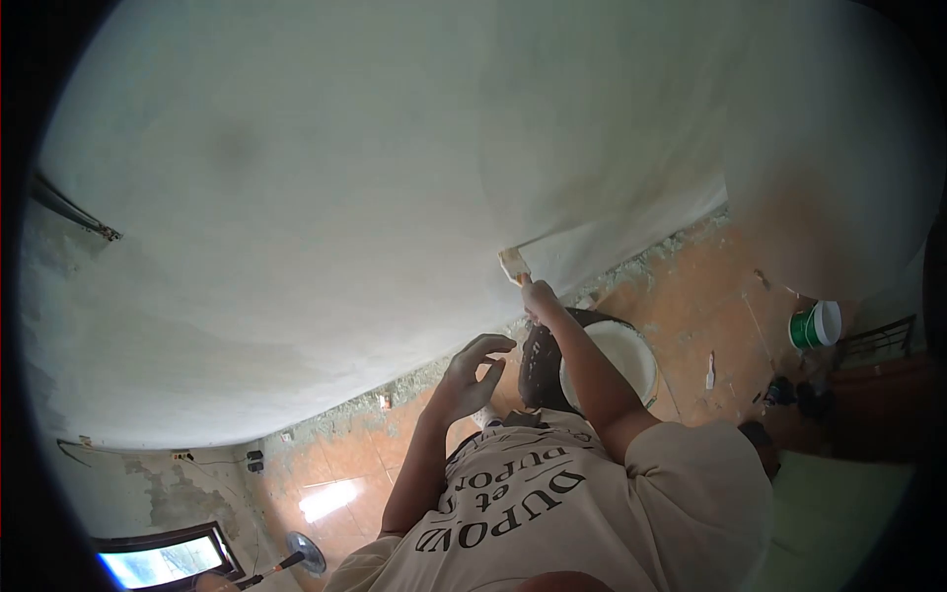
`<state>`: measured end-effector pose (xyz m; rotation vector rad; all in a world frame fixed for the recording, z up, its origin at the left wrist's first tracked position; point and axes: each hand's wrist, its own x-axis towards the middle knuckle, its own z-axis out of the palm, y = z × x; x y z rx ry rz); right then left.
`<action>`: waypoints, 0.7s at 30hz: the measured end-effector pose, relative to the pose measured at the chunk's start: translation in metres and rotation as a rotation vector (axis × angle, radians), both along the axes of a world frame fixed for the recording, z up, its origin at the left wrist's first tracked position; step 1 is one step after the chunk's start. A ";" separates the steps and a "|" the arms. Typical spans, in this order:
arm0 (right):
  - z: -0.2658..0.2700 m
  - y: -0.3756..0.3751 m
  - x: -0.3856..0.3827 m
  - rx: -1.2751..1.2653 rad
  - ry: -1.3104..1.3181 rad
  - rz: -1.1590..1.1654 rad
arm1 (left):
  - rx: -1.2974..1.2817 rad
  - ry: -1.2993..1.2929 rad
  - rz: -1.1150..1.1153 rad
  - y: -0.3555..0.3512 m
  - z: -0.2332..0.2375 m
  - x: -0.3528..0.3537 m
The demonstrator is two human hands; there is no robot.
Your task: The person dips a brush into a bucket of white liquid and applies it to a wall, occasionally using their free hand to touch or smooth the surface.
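Note:
My right hand (539, 301) is closed round the handle of a flat paint brush (514, 265), whose bristles lie against the pale wall (326, 227). A dark streak runs up and right from the brush. My left hand (473, 377) holds nothing, its fingers apart and slightly curled, low near the wall. Beneath my right forearm stands a large round bucket (631, 357) with whitish contents, partly hidden by the arm.
On the orange tiled floor (691, 296) lie a white tool (710, 370) and a green and white bucket (815, 325). A fan (306, 555) stands at lower left near a window (168, 560). Cables (74, 209) stick out at far left.

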<state>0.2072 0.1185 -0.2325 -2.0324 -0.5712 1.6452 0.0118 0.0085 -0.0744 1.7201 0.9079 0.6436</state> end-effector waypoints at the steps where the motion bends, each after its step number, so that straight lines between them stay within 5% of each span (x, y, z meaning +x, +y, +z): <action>1: 0.017 -0.002 0.003 0.029 0.089 -0.029 | 0.021 -0.026 -0.013 0.002 0.002 0.000; 12: 0.256 0.012 0.047 0.373 0.178 0.018 | 0.182 -0.150 -0.146 0.035 0.015 -0.014; 18: 0.367 -0.008 0.053 0.750 0.004 -0.067 | 0.214 -0.203 -0.204 0.051 0.029 -0.014; 21: 0.400 -0.021 0.038 1.087 -0.295 -0.172 | 0.203 -0.209 -0.235 0.050 0.035 -0.012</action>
